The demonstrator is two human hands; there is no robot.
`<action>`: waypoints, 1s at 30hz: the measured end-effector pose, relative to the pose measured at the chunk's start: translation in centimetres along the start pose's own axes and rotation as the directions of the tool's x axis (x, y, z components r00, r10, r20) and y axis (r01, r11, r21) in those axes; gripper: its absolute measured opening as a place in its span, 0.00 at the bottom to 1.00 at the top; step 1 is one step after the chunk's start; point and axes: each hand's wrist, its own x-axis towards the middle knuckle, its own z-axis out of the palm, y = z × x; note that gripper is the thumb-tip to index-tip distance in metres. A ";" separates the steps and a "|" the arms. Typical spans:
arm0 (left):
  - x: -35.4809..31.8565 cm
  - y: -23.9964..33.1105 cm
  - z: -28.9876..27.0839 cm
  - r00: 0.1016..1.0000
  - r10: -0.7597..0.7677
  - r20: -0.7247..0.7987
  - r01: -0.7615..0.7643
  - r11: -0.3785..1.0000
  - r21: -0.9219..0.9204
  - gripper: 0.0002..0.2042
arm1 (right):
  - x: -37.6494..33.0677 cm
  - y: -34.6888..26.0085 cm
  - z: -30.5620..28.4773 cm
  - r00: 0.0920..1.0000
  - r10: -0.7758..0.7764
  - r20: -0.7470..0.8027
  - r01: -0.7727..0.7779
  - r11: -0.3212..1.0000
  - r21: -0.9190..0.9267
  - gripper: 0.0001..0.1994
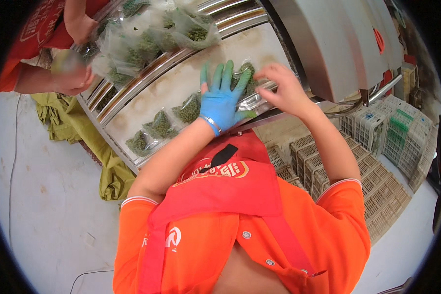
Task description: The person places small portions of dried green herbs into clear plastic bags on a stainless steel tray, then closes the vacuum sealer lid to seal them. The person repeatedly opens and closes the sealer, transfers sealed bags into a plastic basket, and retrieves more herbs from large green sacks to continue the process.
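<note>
Left fingers point(228, 74) splay, right fingers point(270, 72) curl, hold unclear, amid bags point(187, 109) lining the worktop's point(154, 95) near edge beside a machine point(333, 44).

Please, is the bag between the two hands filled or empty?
Filled, at least partly: green clusters show through the clear bag. How full exactly, I cannot tell.

Clearly a food-packing workshop, this: clear bags of green produce point(187, 109) line a metal-edged bench point(156, 99) at upper centre, with a bulky metal machine point(335, 39) looming upper right. And there, right of frame, slatted plastic crates point(372, 196) crowd the floor!
</note>
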 end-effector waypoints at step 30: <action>4.6 -2.1 -2.0 0.816 -0.404 0.414 0.548 0.312 -0.776 0.19 | 3.2 3.4 -3.0 0.711 0.546 0.443 -0.684 0.392 0.615 0.08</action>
